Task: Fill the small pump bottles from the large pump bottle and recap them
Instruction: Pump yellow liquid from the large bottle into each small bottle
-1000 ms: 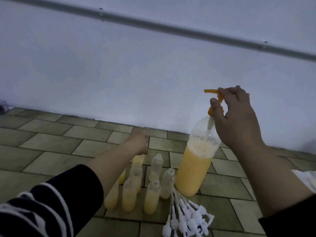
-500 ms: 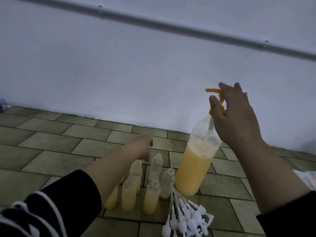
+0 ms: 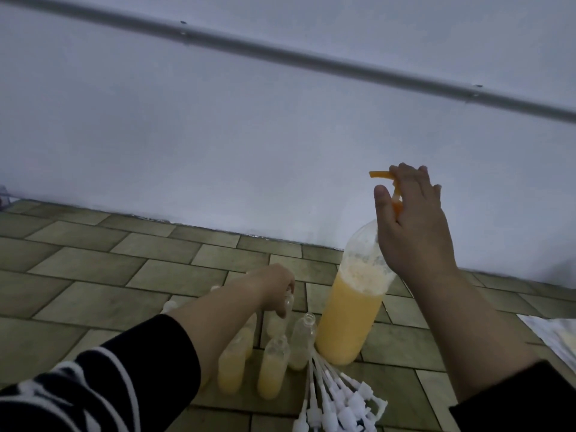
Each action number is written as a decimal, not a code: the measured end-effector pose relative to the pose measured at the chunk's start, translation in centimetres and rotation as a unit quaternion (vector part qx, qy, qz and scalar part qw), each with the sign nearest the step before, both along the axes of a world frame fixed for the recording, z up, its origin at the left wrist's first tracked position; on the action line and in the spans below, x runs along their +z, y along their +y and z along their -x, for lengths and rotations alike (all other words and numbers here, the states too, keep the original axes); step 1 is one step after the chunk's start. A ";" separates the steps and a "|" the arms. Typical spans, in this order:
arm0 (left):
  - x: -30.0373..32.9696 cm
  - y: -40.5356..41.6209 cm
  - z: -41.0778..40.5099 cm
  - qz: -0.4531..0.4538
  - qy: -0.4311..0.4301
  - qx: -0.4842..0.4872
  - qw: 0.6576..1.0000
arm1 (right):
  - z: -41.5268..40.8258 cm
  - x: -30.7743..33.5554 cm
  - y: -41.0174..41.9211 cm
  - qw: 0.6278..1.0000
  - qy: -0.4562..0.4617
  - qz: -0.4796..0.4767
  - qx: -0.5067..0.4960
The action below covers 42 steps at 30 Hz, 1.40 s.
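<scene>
— While the right hand [image 3: 414,232] hovers at the orange pump [image 3: 395,194] of the large bottle [image 3: 352,313], fingers loose and clamped on nothing, why reach left?

— The left hand [image 3: 274,289] pinches the neck of a small bottle [image 3: 277,322], likely to bring it under the spout.

— What's inside them?

— The large bottle is over half full of yellow liquid, foam on top. On the floor [image 3: 93,275] just left, near small bottles hold yellow; one looks nearly empty. White pump caps [image 3: 339,400] lie nearest, unfitted.
</scene>
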<state>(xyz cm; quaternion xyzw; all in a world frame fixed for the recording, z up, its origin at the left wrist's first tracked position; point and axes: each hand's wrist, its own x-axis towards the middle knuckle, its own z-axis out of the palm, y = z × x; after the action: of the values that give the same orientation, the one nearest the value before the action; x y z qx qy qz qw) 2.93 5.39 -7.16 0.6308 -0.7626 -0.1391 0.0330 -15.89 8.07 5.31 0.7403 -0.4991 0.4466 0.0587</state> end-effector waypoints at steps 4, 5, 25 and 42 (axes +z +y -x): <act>2.3 1.0 -0.9 0.048 0.062 0.035 0.996 | 0.0 0.0 0.0 1.000 0.001 0.003 -0.002; 3.1 1.5 -1.3 0.068 0.097 0.047 0.992 | 0.0 0.1 0.0 1.000 0.001 0.001 -0.002; 9.9 3.9 2.1 0.147 0.422 0.010 0.894 | 0.4 0.5 0.7 0.998 -0.041 -0.019 0.053; 12.7 3.1 4.3 0.304 0.309 0.002 0.901 | 0.9 0.3 0.2 0.997 -0.035 0.018 0.071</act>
<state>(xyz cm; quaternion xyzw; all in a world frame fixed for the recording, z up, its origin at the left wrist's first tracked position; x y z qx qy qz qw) -1.36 8.50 5.56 0.5167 -0.7180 -0.0884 0.4578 -16.75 8.32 5.57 0.7568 -0.4389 0.4839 0.0229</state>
